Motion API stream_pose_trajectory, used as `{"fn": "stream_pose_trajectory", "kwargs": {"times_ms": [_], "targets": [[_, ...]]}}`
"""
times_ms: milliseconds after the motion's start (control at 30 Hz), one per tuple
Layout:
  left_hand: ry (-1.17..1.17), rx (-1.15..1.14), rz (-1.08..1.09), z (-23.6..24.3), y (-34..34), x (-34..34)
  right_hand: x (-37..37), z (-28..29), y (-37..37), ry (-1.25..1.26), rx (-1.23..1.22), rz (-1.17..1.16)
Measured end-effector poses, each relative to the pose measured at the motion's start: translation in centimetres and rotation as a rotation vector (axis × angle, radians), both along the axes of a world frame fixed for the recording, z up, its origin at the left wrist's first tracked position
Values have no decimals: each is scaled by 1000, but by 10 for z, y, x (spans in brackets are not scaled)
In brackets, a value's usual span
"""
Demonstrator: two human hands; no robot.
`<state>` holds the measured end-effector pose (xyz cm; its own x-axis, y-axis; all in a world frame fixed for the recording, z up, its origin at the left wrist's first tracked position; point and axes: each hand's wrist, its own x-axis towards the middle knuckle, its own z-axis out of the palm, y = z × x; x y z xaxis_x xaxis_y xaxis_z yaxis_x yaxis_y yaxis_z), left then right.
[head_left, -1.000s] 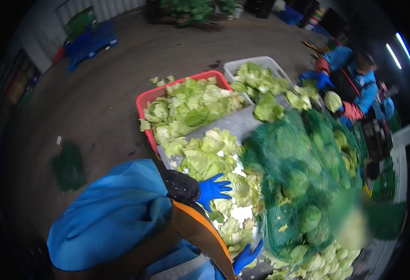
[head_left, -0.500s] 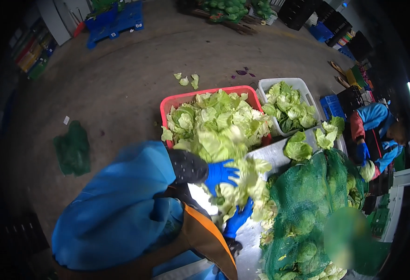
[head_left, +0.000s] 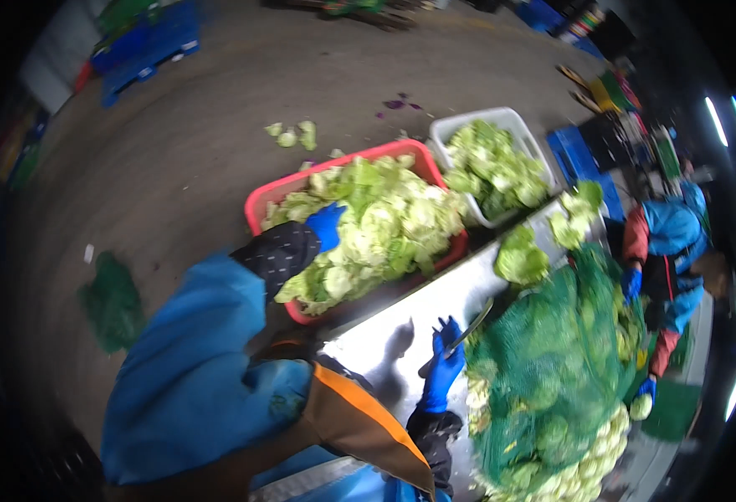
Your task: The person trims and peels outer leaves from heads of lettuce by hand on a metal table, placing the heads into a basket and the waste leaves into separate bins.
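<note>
My left hand (head_left: 326, 227), in a blue glove, rests with flattened fingers on loose cabbage leaves (head_left: 384, 209) heaped in a red bin (head_left: 265, 199). Over the metal table (head_left: 376, 335), my blue-gloved right hand (head_left: 443, 366) holds a knife (head_left: 474, 325); its narrow, slightly curved blade points away and to the right. Beside that hand lies a green mesh sack (head_left: 543, 368) of cabbages, which partly covers the table. Two loose clumps of leaves, one nearer (head_left: 521, 257) and one farther (head_left: 574, 219), sit past the sack's far end.
A white crate (head_left: 514, 119) of green leaves stands right of the red bin. At the far right, a co-worker (head_left: 673, 234) in blue sleeves and gloves holds a cabbage (head_left: 641, 407). Leaf scraps (head_left: 288, 135) and a green net (head_left: 112, 301) lie on the floor.
The leaves on the table have gone into the red bin, baring the metal. My left hand moved from the table to the bin; my right hand rose slightly, and the knife now shows.
</note>
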<state>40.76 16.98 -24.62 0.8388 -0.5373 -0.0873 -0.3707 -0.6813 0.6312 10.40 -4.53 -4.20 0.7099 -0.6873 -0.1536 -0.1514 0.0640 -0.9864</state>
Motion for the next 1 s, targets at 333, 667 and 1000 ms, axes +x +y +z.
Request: {"fn": "stream_pose_trajectory", "kwargs": {"times_ms": [333, 667, 1000], "targets": [[109, -604, -485, 199, -186, -122, -205, -9, 57, 28, 228, -823], [361, 219, -1474, 230, -406, -383, -291, -5, 69, 110, 101, -776], [327, 124, -1024, 157, -547, -387, -361, -37, 39, 185, 44, -971]]}}
